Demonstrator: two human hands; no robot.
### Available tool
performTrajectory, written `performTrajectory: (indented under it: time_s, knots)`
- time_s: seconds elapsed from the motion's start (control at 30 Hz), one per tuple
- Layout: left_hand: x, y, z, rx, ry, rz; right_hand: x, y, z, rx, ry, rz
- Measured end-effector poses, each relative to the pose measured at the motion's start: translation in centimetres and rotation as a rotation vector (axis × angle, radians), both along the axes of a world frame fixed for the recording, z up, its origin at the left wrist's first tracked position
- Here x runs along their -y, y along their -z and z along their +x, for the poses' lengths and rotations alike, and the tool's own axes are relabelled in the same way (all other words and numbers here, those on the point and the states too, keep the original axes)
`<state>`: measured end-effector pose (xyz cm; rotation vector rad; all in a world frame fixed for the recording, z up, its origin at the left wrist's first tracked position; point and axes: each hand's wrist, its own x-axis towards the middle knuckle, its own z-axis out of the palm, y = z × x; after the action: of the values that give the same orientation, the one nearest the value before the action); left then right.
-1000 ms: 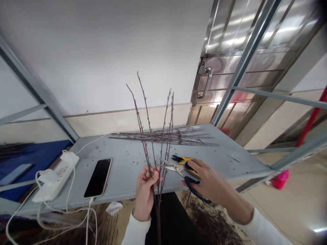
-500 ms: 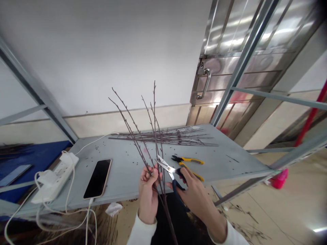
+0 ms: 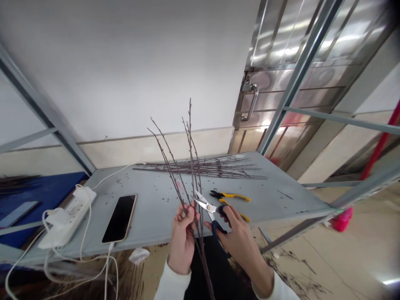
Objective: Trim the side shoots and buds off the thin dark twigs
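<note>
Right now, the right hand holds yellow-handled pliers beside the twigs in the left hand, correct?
No: the head view shows the right hand holding blue-handled scissors; the yellow-handled pliers lie on the table. The left hand does hold the twigs.

bare budded twigs [image 3: 190, 137] — dark, upright, loose bunch | blue-handled scissors [image 3: 208, 206] — blades apparently open, beside stems

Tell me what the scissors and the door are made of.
The scissors seem to have steel blades, given their silvery shine, and dark blue plastic handles. The door appears to be polished stainless steel: its panels mirror light in streaks.
</note>
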<state>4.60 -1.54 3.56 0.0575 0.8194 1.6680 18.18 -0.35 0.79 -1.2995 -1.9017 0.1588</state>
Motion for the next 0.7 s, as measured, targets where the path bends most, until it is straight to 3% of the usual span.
performTrajectory:
  time_s: [0.3, 0.7]
  knots:
    - [-0.1, -0.3, -0.1, 0.038, 0.067, -0.015, -0.5, 0.0, 0.7, 0.023, -0.019, -0.018]
    - [-0.7, -0.2, -1.5, -0.024, 0.182, 0.033, -2.8, -1.8, 3.5, 0.245, -0.155, 0.068]
